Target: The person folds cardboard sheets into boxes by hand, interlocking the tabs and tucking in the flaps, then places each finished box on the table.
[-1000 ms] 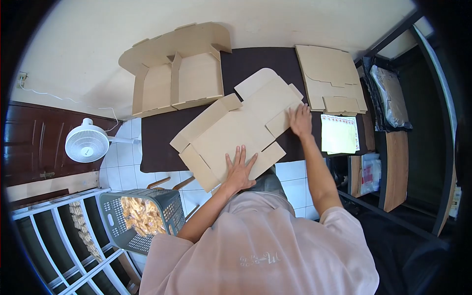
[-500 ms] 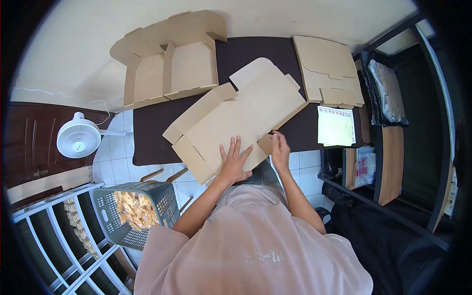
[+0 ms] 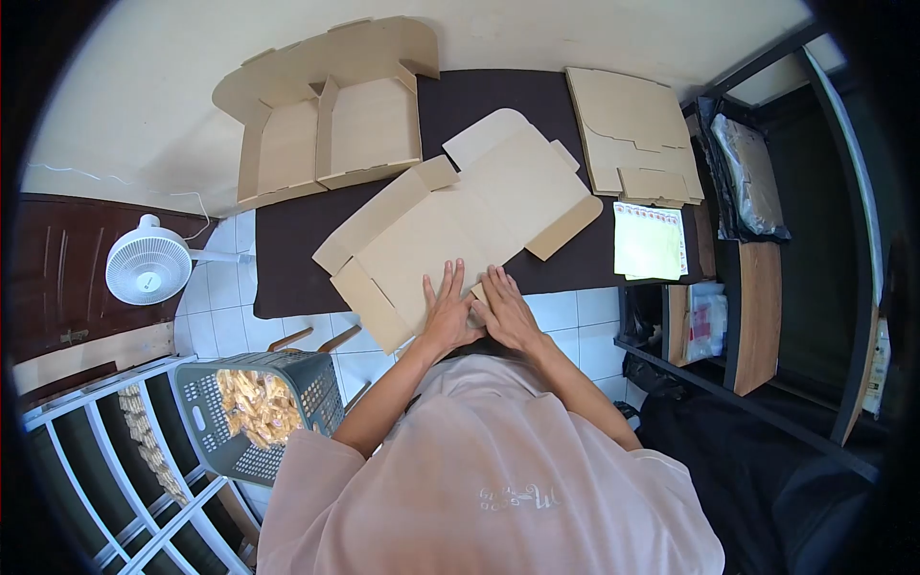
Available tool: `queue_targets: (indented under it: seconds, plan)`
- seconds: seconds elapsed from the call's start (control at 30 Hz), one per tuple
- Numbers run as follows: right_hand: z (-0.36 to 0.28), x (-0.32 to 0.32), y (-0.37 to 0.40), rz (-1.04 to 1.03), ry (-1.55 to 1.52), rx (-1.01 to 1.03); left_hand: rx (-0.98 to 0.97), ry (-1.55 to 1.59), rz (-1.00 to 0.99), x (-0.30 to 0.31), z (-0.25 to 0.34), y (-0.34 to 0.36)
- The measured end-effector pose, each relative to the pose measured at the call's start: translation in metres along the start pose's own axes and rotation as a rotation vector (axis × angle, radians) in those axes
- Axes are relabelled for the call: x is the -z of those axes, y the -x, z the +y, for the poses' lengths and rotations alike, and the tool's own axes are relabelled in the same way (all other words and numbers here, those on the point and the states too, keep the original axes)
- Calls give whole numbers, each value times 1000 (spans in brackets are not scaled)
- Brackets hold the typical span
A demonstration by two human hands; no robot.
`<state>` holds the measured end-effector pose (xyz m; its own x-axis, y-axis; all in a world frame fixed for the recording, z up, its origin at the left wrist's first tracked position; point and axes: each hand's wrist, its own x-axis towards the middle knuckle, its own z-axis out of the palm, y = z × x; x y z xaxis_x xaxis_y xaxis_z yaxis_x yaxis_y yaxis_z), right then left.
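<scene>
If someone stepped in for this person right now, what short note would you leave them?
Left hand and right hand: both open, pressed flat side by side on the near edge of the cardboard sheet on the dark table.
Done: one box stands partly folded at the back left.
Left: this sheet lies unfolded; a stack of flat sheets lies at the back right.

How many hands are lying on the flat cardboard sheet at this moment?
2. The left hand lies flat on the near edge of the cardboard sheet; the right hand lies beside it on the same edge. No other hand shows.
</scene>
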<state>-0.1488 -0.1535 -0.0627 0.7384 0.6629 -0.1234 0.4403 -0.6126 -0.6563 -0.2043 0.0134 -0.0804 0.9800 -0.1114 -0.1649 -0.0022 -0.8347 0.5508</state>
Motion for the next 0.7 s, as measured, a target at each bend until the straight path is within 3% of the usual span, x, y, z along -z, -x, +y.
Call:
queue_targets:
  seconds: [0.1, 0.2, 0.27, 0.33, 0.4, 0.47, 0.53, 0.6, 0.7]
  plan:
    - [-4, 2, 8, 14, 31, 21, -19, 21, -14, 6, -5, 0]
    - [7, 32, 28, 36, -237, -120, -2, 70, -89, 22, -6, -2]
    - [24, 47, 34, 213, -695, -494, 4, 144, -147, 27, -15, -5]
    - [29, 57, 36, 312, -535, -495, -74, 160, -48, 35, -38, -12]
    - [25, 53, 35, 405, -379, -491, -41, 486, -141, 47, -61, -26]
    - [17, 42, 30, 412, -252, -320, -42, 481, -141, 53, -70, -37]
    - [12, 24, 21, 371, -212, -284, -43, 484, -145, 58, -75, -49]
    - [-1, 9, 4, 398, -43, -37, -90, 301, -169, 65, -77, -61]
    - [-8, -10, -18, 282, 99, 15, -4, 78, -140, 84, -71, -65]
